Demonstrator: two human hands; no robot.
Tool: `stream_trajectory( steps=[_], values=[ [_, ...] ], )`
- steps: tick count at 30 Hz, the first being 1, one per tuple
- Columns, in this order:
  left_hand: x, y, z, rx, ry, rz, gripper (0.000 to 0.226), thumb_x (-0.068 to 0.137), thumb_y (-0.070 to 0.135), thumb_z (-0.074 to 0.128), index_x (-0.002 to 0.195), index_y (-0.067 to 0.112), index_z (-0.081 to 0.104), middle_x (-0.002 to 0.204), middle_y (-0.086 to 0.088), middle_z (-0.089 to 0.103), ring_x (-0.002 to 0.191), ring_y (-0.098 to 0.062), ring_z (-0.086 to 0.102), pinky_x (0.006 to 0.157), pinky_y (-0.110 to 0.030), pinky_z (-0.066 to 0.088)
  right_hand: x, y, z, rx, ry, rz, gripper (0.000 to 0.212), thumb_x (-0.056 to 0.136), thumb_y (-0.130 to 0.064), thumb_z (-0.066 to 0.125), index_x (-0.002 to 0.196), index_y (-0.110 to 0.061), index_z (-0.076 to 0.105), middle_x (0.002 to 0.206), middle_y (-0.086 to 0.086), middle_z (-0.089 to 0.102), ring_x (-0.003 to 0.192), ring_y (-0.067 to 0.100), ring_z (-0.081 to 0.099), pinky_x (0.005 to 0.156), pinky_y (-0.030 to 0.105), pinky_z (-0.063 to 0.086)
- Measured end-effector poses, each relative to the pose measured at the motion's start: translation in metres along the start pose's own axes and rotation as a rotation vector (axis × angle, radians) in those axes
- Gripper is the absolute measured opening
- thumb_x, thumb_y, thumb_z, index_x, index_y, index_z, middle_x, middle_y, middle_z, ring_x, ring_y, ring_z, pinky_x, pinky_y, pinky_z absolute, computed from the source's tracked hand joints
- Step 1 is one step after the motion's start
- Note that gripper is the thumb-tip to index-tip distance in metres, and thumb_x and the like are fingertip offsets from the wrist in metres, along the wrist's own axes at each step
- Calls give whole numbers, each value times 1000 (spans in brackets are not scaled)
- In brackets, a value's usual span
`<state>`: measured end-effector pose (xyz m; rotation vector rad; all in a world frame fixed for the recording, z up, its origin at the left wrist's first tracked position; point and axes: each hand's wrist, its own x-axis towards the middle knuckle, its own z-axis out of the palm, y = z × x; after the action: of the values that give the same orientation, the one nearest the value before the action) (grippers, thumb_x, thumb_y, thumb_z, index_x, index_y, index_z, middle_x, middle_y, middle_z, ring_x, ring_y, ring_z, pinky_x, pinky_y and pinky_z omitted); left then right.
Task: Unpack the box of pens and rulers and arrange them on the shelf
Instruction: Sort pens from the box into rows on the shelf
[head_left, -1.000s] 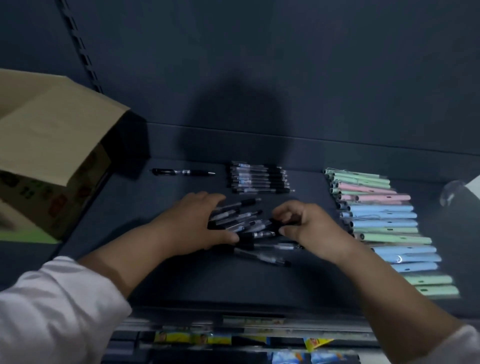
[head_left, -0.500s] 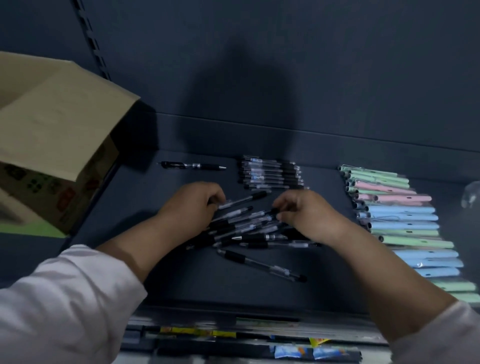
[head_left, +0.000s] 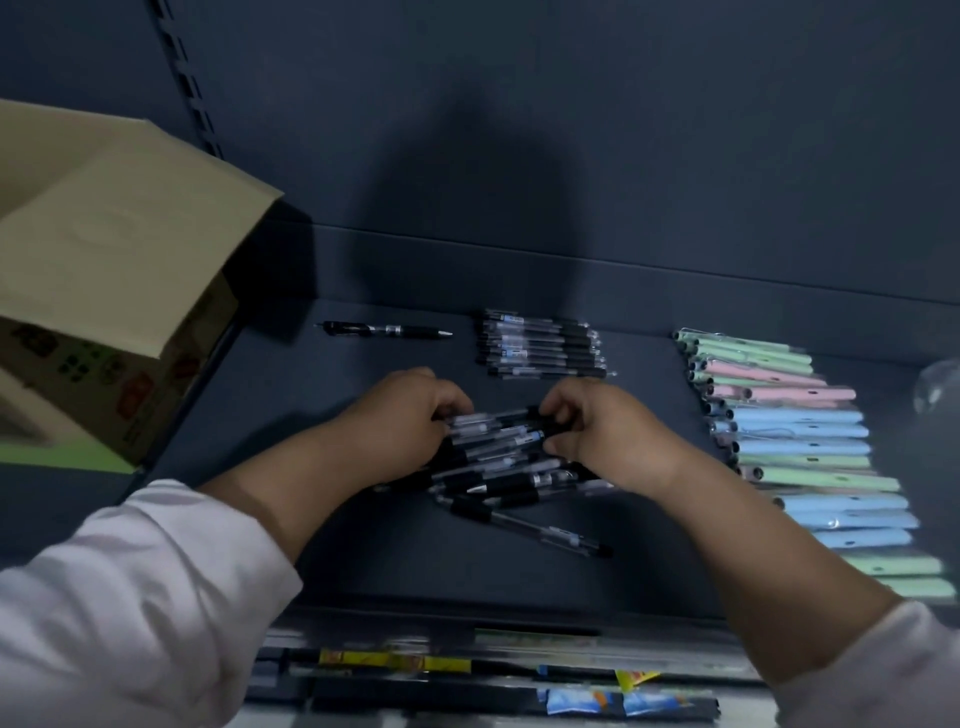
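Note:
A loose heap of black and clear pens (head_left: 501, 457) lies mid-shelf on the dark shelf (head_left: 363, 561). My left hand (head_left: 400, 421) grips the heap's left end with curled fingers. My right hand (head_left: 597, 426) pinches its right end. One pen (head_left: 535, 527) lies slanted in front of the heap. A tidy row of the same pens (head_left: 543, 345) sits behind my hands. A single black pen (head_left: 387, 330) lies alone at the back left. Pastel green, pink and blue pens (head_left: 800, 447) are lined up on the right.
An open cardboard box (head_left: 104, 270) stands at the left end of the shelf, its flap hanging over the shelf. A clear plastic item (head_left: 937, 384) shows at the right edge. Coloured packets (head_left: 597, 696) lie on the lower shelf below the front edge.
Both hands have closed in on the heap from either side and drawn the pens closer together. The camera has shifted, so the shelf sits a little further right in view.

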<state>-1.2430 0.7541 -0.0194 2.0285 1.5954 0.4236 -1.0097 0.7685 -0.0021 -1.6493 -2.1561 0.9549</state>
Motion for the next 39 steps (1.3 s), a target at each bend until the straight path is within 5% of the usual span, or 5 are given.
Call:
stream_trajectory(
  steps=[6, 11, 14, 28, 39],
  values=[
    [-12, -8, -11, -58, 21, -68, 30, 83, 14, 63, 100, 38, 58, 93, 19, 46, 93, -8, 55, 83, -22, 43, -1, 4, -4, -53, 5, -54, 68, 78, -19, 78, 137, -29, 46, 122, -12, 39, 97, 5, 48, 83, 12, 37],
    [-23, -5, -24, 122, -50, -170, 20, 77, 24, 65, 89, 33, 52, 91, 17, 44, 83, -5, 51, 63, -15, 37, 5, 1, -3, -128, 11, -42, 30, 81, -20, 75, 107, -30, 63, 101, -10, 48, 84, 5, 52, 70, 15, 40],
    [-25, -1, -24, 143, -17, -187, 13, 83, 21, 66, 89, 29, 58, 89, 12, 48, 85, -10, 53, 67, -20, 41, 3, 2, -3, -100, 29, -27, 22, 82, -19, 73, 92, -32, 59, 88, -11, 52, 74, 5, 55, 60, 16, 40],
    [-11, 8, -10, 27, 103, -80, 36, 76, -2, 61, 102, 23, 57, 99, 6, 48, 93, -12, 52, 76, -21, 40, -2, 10, -4, 64, 74, -35, 38, 83, 1, 66, 92, -35, 56, 91, -9, 58, 80, 9, 56, 68, 16, 45],
    [-6, 3, -10, 77, 113, -94, 17, 82, 17, 71, 90, 28, 60, 89, 10, 44, 86, -11, 51, 73, -22, 38, 1, 19, -10, -6, 197, -32, 15, 93, -9, 56, 86, -21, 61, 79, -9, 59, 74, 8, 54, 63, 14, 41]
  ],
)
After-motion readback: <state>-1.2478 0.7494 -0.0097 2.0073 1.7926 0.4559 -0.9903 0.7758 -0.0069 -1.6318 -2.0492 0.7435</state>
